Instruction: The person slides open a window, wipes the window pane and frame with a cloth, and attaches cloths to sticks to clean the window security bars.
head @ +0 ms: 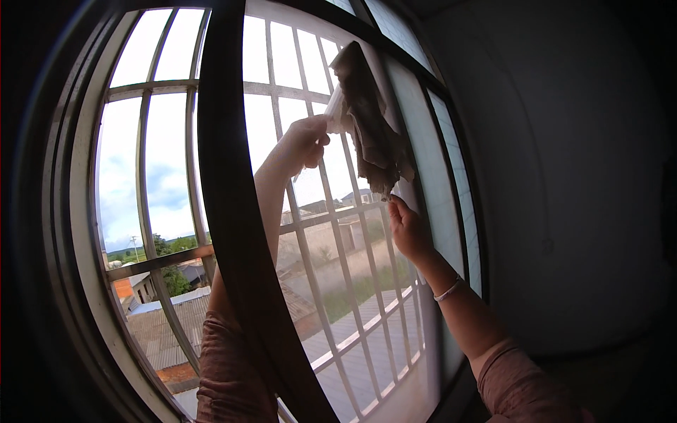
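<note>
My left hand (307, 143) shows through the glass pane (344, 264), its arm reaching round behind the dark upright of the window sash (227, 158). Its fingers pinch a pale, thin, sheet-like piece (336, 108) beside a crumpled brown cloth (367, 116). Whether the pale piece belongs to that cloth I cannot tell. On the room side, my right hand (407, 224) grips the cloth's ragged lower end between thumb and fingers. The cloth hangs long and folded in front of the pane. A bracelet circles my right wrist.
Metal security bars (143, 158) stand outside, with a gap at left between the outer window frame (87, 211) and the sash upright. More glazed panels (428, 158) continue at right, beside a dark wall (555, 158). Roofs (164, 333) lie below outside.
</note>
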Motion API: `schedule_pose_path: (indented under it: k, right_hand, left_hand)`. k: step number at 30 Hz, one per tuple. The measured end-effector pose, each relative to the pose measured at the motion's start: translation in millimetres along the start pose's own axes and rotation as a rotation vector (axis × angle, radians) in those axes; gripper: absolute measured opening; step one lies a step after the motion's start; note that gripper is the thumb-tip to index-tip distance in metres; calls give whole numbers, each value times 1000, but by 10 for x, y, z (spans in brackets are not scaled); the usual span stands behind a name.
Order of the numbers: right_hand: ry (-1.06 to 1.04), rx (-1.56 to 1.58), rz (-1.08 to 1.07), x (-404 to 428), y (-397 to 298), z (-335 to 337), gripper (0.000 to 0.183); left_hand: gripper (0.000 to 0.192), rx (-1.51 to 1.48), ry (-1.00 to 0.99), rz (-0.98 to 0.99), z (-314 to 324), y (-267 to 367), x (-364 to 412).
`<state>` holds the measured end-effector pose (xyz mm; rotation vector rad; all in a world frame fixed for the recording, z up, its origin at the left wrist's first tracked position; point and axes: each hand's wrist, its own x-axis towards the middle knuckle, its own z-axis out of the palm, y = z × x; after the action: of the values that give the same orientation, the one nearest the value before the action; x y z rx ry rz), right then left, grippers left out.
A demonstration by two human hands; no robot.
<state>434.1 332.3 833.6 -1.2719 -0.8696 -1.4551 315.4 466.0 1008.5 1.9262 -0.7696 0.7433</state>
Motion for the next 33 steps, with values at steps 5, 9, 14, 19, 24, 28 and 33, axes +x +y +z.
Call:
schedule_pose_path:
  k: [5,9,14,19,24,28,33]
  right_hand:
    - [-92,46,218,178,-4,-50,25]
    - [-112,51,161,294,-101,-15,24]
    - [-123,1,111,288,-65,-10,29]
    - [-130,37,142,275,-22,34,29]
    - [-135,52,172,274,-41,15,30]
    - [-121,78,144,267,3,17,30]
    - [-121,103,146,268,-5,15,30]
  left_hand:
    - [25,26,214,55,100,46,39]
    - [31,-165,243,158,26,-26,89]
    - [39,-282,238,198,75,-64,43]
    - [38,-347,288,245,97,-104,-128]
    - [31,-397,227,326,71,-155,-291]
    - [24,-411,298,296,139,-196,-388]
    - [18,-375,208,279,167,-217,-324]
